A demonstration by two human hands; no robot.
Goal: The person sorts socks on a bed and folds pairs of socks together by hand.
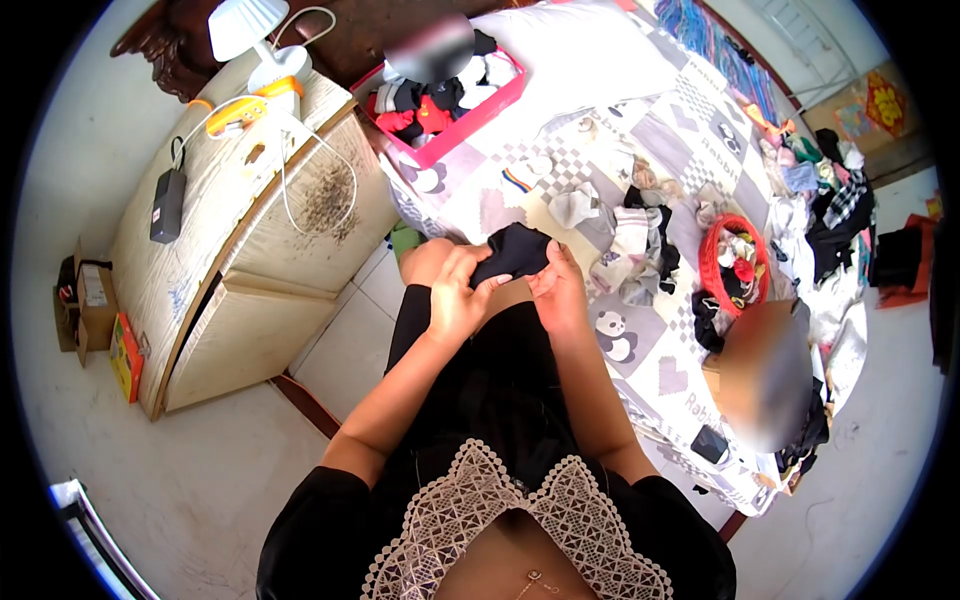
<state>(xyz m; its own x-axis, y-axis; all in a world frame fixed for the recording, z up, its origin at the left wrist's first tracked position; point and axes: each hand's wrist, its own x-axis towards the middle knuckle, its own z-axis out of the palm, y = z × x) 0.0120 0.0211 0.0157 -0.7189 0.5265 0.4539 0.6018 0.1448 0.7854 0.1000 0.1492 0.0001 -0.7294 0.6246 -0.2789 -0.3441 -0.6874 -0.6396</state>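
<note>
Between my two hands, above my lap, is a black sock [512,251], bunched or folded into a small bundle. My left hand [460,293] grips its left side, thumb along the lower edge and fingers curled. On the right side, my right hand [558,290] pinches the sock's edge between thumb and fingers. Loose socks [630,230] in white, grey and black lie on the bed [615,338] to the right of my hands. Beyond the hands stands a pink box [440,150] holding bundled black, white and red pieces.
A red basket [712,262] of small garments sits on the bed, with heaped clothes [835,220] along its far right side. At left is a wooden cabinet [330,190] with a lamp [250,35], cables and a black adapter [167,206]. A phone-like black object [710,444] lies near the bed's edge.
</note>
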